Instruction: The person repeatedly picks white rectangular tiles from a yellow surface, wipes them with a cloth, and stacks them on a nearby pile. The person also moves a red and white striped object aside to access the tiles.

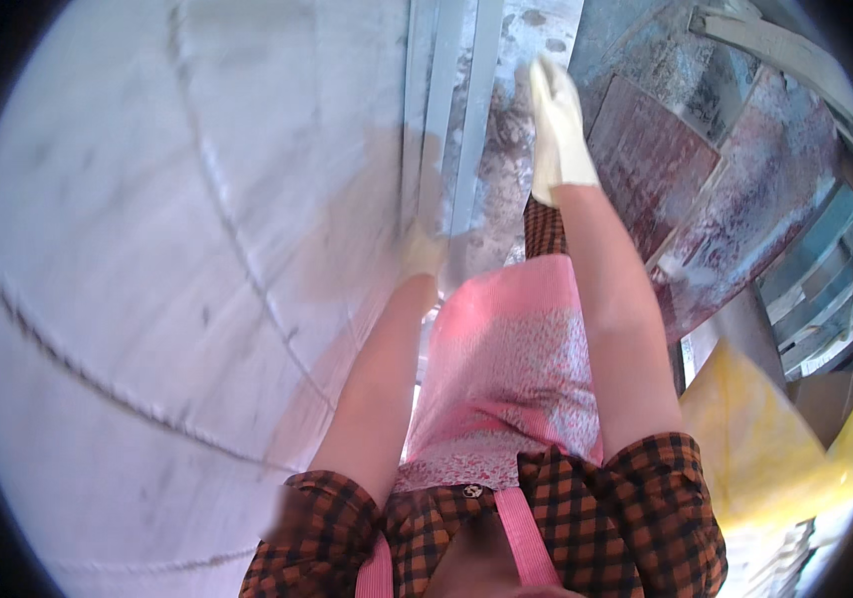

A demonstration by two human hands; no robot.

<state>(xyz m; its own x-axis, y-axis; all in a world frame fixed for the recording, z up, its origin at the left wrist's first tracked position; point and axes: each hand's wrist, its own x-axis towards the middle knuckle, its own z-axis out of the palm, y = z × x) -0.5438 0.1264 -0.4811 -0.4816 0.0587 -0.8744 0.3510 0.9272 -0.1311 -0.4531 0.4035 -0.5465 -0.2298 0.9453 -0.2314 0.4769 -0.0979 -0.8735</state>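
Note:
My left hand (424, 251), in a pale cream glove, is low beside a large whitish surface (118, 179). It is smeared by motion, so its fingers do not show. Close to it, pale blue-grey straight strips (471, 120) run away from me. Farther out, my right hand (558, 125) wears a cream glove and reaches forward with its fingers stretched out. Nothing shows in it. It is nearest to a worn reddish-brown board (651, 159), and I cannot tell whether they touch.
Dark, cord-like lines (78, 369) cross the whitish surface on the left. At the right lie a second worn, stained reddish panel (755, 189), a curved pale beam (785, 50) and a yellow sheet (755, 439). A pink apron (506, 349) hangs between my arms.

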